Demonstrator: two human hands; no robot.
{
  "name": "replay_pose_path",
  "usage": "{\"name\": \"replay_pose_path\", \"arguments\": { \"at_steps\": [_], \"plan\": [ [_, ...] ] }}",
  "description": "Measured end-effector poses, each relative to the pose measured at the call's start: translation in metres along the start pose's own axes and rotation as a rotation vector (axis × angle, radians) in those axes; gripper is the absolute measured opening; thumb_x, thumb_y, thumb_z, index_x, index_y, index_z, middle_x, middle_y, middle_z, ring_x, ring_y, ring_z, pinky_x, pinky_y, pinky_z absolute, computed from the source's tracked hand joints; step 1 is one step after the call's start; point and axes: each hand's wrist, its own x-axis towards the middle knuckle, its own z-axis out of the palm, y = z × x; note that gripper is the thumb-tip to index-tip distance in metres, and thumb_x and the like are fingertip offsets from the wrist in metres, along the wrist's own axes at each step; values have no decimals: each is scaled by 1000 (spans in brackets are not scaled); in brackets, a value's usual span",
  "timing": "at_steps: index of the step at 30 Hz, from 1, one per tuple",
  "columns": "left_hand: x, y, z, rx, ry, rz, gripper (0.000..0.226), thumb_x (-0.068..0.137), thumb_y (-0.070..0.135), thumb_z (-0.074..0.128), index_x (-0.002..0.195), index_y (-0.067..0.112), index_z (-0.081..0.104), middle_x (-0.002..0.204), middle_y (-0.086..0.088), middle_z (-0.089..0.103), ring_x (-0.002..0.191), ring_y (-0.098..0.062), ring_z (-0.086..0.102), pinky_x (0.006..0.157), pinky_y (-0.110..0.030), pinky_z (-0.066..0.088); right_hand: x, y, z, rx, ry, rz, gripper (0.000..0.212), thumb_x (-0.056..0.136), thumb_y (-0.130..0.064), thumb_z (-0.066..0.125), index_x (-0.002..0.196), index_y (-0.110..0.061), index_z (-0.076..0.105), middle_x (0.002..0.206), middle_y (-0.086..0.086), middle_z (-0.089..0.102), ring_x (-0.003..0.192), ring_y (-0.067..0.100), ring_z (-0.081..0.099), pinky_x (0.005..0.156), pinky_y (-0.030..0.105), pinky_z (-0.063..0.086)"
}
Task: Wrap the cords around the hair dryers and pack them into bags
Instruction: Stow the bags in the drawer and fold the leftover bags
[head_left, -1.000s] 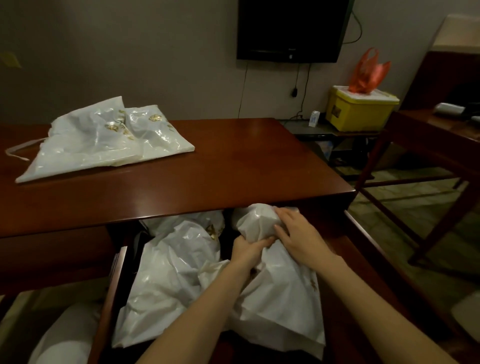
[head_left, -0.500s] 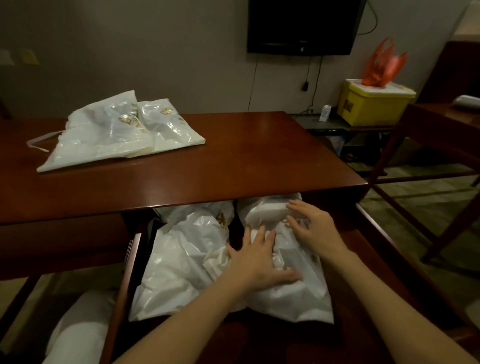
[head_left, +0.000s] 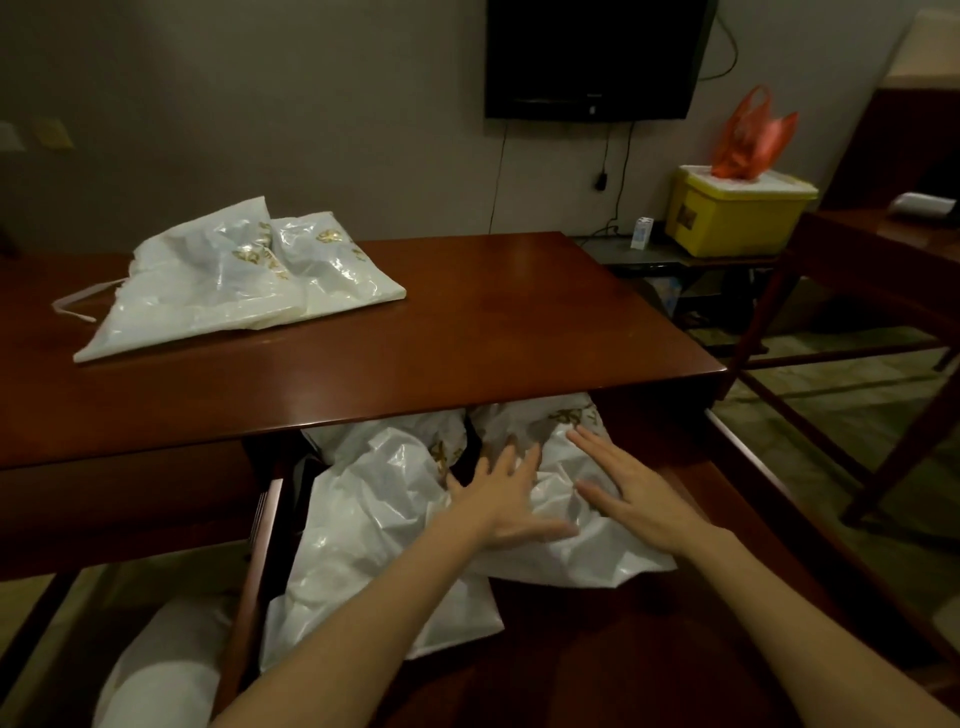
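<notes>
Both hands are down in the open drawer (head_left: 769, 488) under the wooden desk (head_left: 467, 322), and neither one is gripping anything: the left hand (head_left: 506, 499) lies flat with fingers spread straight, palm down on the right-hand white bag (head_left: 587, 551), thumb stretched out toward the right; the right hand (head_left: 636, 491) is just beside it, fingers straight and together, laid over the same bag's crumpled plastic. That bag sits toward the back right of the drawer, its top end with gold print tucked under the desk edge. To its left lies a second white bag (head_left: 363, 535), longer and running toward the drawer's front, touching the first; a dark gap shows between their upper ends. No hair dryer or cord is visible, so what the bags hold cannot be told. Up on the desktop, well apart from the hands, a pile of white bags with gold print (head_left: 234, 286) rests at the far left, a drawstring loop trailing off its left side
</notes>
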Motion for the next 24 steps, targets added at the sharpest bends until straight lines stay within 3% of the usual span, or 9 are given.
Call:
{"name": "replay_pose_path", "arguments": {
  "at_steps": [4, 7, 9, 11, 13, 15, 18, 22, 24],
  "plan": [
    [-24, -20, 14, 137, 45, 84, 108, 73, 88, 42, 150, 43, -19, 160, 6, -26, 148, -27, -20, 111, -66, -14, 6, -7, 2, -56, 22, 70, 57, 92, -58, 38, 142, -53, 11, 158, -18, 12, 146, 7, 10, 119, 44, 14],
    [-25, -17, 33, 192, 163, 54, 102, 65, 93, 18, 145, 48, -24, 160, 8, -26, 148, -31, -19, 108, -67, -17, 9, -10, 5, -112, 79, 94, 57, 95, -50, 42, 144, -49, 13, 159, -13, 15, 147, 11, 10, 118, 53, 14],
    [-18, -11, 43, 208, 188, 23, 99, 57, 90, -2, 141, 47, -29, 160, 8, -26, 149, -33, -17, 107, -69, -17, 9, -11, 5, -126, 181, 65, 58, 96, -41, 50, 145, -45, 18, 158, -11, 22, 146, 11, 14, 117, 52, 21],
    [-4, -4, 48, 204, 181, -11, 98, 56, 89, -9, 142, 46, -27, 161, 8, -23, 149, -34, -15, 107, -72, -13, 9, -14, 7, -142, 263, 17, 55, 97, -31, 53, 146, -36, 28, 156, -7, 28, 144, 7, 17, 119, 41, 20],
    [11, 2, 45, 200, 175, -44, 88, 75, 86, 2, 150, 44, -17, 163, 7, -16, 150, -34, -13, 105, -75, -10, 8, -17, 10, -199, 257, -24, 53, 98, -41, 48, 147, -31, 32, 158, -4, 23, 145, 9, 14, 119, 34, 16],
    [22, 8, 38, 179, 176, -55, 74, 93, 70, 24, 154, 40, -6, 164, 7, -8, 150, -33, -11, 103, -76, -10, 7, -16, 12, -271, 172, 23, 68, 89, -66, 28, 150, -35, 24, 161, -8, 6, 148, 14, 1, 119, 44, 7],
    [30, 12, 30, 115, 159, -51, 72, 95, 66, 33, 155, 39, 2, 165, 6, 0, 150, -33, -2, 105, -76, -7, 10, -3, 13, -380, 115, 101, 78, 81, -72, 7, 151, -39, 13, 160, -13, -10, 148, 15, -11, 117, 51, 2],
    [28, 10, 17, 143, 63, 25, 84, 88, 73, 40, 154, 41, -2, 165, 3, -6, 149, -35, 5, 108, -73, -3, 13, 1, 16, -496, 129, 130, 60, 98, -52, 32, 152, -36, 12, 161, -8, -8, 149, 20, -7, 118, 56, 12],
    [16, 2, 6, 222, 29, 70, 84, 90, 73, 37, 154, 40, -5, 165, -1, -4, 151, -31, -1, 112, -67, -8, 14, 1, 14, -491, 126, 144, 58, 99, -45, 39, 152, -35, 16, 162, -7, -3, 149, 21, -4, 116, 56, 10]
  ]
}}
